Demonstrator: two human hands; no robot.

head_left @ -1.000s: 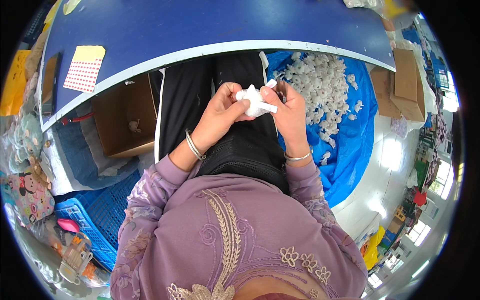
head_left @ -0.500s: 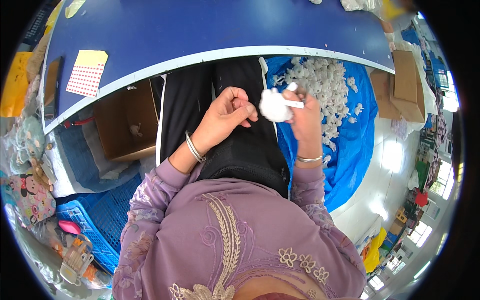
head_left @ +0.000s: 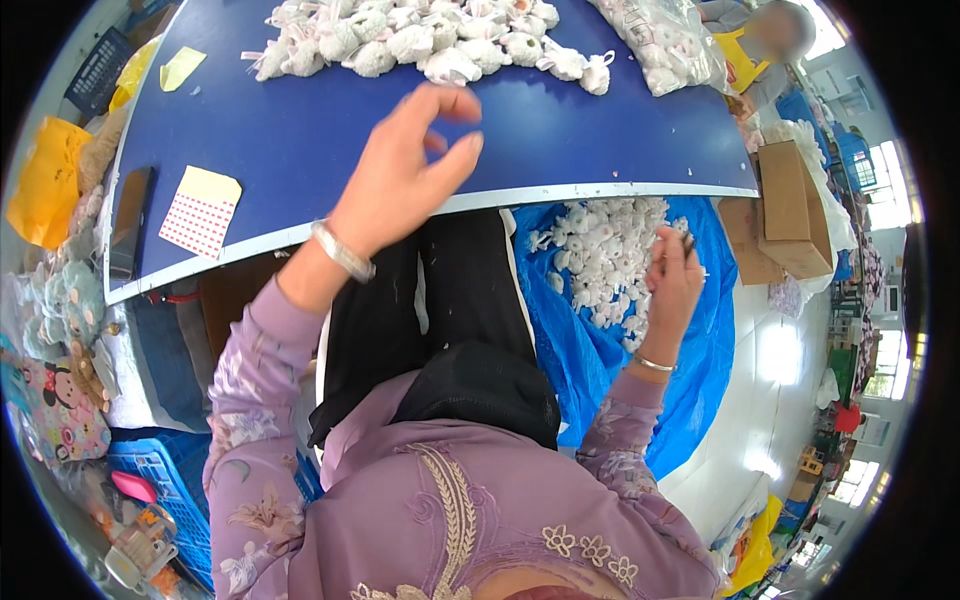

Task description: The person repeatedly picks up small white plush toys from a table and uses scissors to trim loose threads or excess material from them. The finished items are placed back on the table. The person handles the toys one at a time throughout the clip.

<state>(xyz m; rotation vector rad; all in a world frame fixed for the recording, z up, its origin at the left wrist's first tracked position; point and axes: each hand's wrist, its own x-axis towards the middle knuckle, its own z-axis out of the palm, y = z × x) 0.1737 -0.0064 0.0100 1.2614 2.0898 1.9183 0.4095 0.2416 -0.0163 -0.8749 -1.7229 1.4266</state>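
My left hand (head_left: 410,165) is stretched over the blue table, its thumb and fingers apart and nothing in them. Just beyond its fingertips lies a pile of small white plush animal heads (head_left: 410,42) with pinkish ears. My right hand (head_left: 676,285) hangs over a blue plastic sheet or bag (head_left: 715,370) at my right, its fingers curled around a small dark object (head_left: 687,241) too small to make out. Many small white plush pieces (head_left: 605,265) fill that blue sheet, next to the right hand.
The blue table (head_left: 540,150) has a white edge. On its left lie a red-patterned sticker sheet (head_left: 203,212) and a dark flat object (head_left: 130,220). A clear bag of white plush (head_left: 665,45) sits far right, near another person (head_left: 765,55). Cardboard boxes (head_left: 795,210) and a blue crate (head_left: 165,490) stand around.
My view has shifted up, showing the plush pile. My left hand has moved forward over the table. My right hand has moved right and lower over the blue sheet; its white plush piece is gone.
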